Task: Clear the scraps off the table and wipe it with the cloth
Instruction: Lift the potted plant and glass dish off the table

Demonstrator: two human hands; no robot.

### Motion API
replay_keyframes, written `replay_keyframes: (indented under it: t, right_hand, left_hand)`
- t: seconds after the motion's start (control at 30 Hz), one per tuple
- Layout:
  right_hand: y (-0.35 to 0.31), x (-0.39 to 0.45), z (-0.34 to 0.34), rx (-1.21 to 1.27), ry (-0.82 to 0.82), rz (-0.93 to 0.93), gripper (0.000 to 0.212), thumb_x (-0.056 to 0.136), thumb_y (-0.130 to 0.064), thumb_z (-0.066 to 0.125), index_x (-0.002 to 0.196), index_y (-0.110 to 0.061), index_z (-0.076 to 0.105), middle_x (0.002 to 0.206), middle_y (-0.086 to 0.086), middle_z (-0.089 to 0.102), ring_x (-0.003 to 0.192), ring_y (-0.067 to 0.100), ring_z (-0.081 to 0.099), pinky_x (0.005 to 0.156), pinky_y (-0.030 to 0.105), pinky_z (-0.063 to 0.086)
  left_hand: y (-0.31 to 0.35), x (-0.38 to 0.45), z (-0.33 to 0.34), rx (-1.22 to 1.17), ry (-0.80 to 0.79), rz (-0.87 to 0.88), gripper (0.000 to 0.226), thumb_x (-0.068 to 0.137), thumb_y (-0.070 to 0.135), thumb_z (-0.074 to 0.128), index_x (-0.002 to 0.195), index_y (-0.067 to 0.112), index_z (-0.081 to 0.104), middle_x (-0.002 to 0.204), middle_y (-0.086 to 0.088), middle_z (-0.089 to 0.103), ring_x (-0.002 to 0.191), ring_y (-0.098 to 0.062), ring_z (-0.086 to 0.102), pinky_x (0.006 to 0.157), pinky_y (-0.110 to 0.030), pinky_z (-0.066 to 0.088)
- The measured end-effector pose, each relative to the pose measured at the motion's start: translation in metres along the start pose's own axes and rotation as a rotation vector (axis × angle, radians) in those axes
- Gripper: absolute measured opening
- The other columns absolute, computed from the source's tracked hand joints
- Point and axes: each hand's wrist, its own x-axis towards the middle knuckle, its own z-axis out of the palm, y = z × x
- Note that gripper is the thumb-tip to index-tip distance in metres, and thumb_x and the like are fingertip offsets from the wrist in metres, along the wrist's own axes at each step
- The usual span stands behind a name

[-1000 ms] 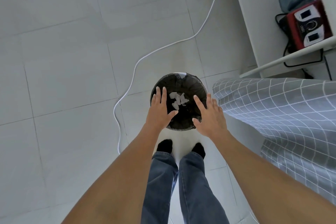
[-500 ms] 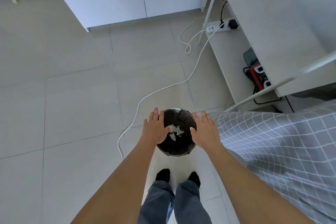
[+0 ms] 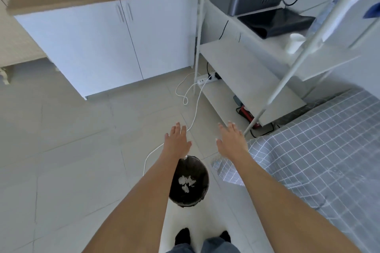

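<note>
Reaching out flat, the left hand (image 3: 177, 143) and right hand (image 3: 231, 142) hold nothing, fingers straight and spread. White scraps (image 3: 186, 182) lie in the black bin (image 3: 190, 198) below.

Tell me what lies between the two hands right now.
Head view: only bare floor tile shows in the gap between the left hand and the right hand; the bin sits nearer, below them.

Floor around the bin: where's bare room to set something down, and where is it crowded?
Bare tile lies left of the bin, out toward the white cabinet. Right of the bin it is tight: the checked tablecloth hangs close. Ahead, the white cable snakes across the floor to the power strip under the shelf rack. Both hands are open and hold nothing.
</note>
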Motion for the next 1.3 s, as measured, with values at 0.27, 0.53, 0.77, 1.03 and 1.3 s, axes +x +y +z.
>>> replay_keyframes:
  t: [0.27, 0.53, 0.77, 1.03, 1.3]
  right_hand:
    - [0.086, -0.063, -0.037, 0.049, 0.069, 0.188, 0.059, 0.101, -0.033, 0.036, 0.153, -0.019, 0.013, 0.160, 0.014, 0.009, 0.148, 0.028, 0.006, 0.119, 0.046, 0.014]
    - [0.209, -0.153, -0.039, 0.133, 0.107, 0.379, 0.059, 0.101, -0.030, 0.040, 0.153, -0.020, 0.014, 0.160, 0.014, 0.009, 0.148, 0.030, 0.006, 0.119, 0.045, 0.012]
    - [0.321, -0.240, -0.021, 0.187, 0.108, 0.557, 0.059, 0.102, -0.030, 0.039, 0.153, -0.021, 0.011, 0.161, 0.013, 0.005, 0.148, 0.029, 0.003, 0.119, 0.045, 0.010]
    - [0.415, -0.340, 0.002, 0.236, 0.137, 0.766, 0.060, 0.101, -0.032, 0.039, 0.154, -0.022, 0.011, 0.161, 0.011, 0.006, 0.148, 0.028, 0.004, 0.119, 0.045, 0.012]
    - [0.471, -0.409, 0.026, 0.328, 0.193, 0.986, 0.061, 0.099, -0.033, 0.045, 0.152, -0.023, 0.017, 0.161, 0.011, 0.004, 0.148, 0.030, 0.004, 0.119, 0.047, 0.013]
  left_hand:
    - [0.099, -0.008, -0.034, 0.081, 0.006, 0.176, 0.070, 0.100, 0.044, 0.034, 0.153, 0.010, 0.004, 0.160, -0.013, -0.001, 0.148, -0.028, 0.002, 0.117, -0.047, 0.015]
    - [0.253, -0.039, -0.027, 0.143, 0.001, 0.367, 0.071, 0.100, 0.044, 0.036, 0.152, 0.007, 0.005, 0.160, -0.016, 0.000, 0.148, -0.029, 0.003, 0.118, -0.046, 0.016]
    - [0.387, -0.085, 0.019, 0.250, -0.030, 0.524, 0.069, 0.101, 0.045, 0.034, 0.153, 0.009, 0.005, 0.160, -0.013, 0.001, 0.147, -0.028, 0.005, 0.117, -0.045, 0.018]
    - [0.496, -0.130, 0.064, 0.308, -0.085, 0.669, 0.071, 0.101, 0.044, 0.034, 0.153, 0.009, 0.001, 0.160, -0.014, -0.003, 0.148, -0.030, 0.002, 0.118, -0.048, 0.013]
    - [0.569, -0.154, 0.094, 0.362, -0.129, 0.818, 0.070, 0.101, 0.042, 0.037, 0.153, 0.009, 0.004, 0.160, -0.013, -0.003, 0.148, -0.030, 0.003, 0.117, -0.047, 0.014]
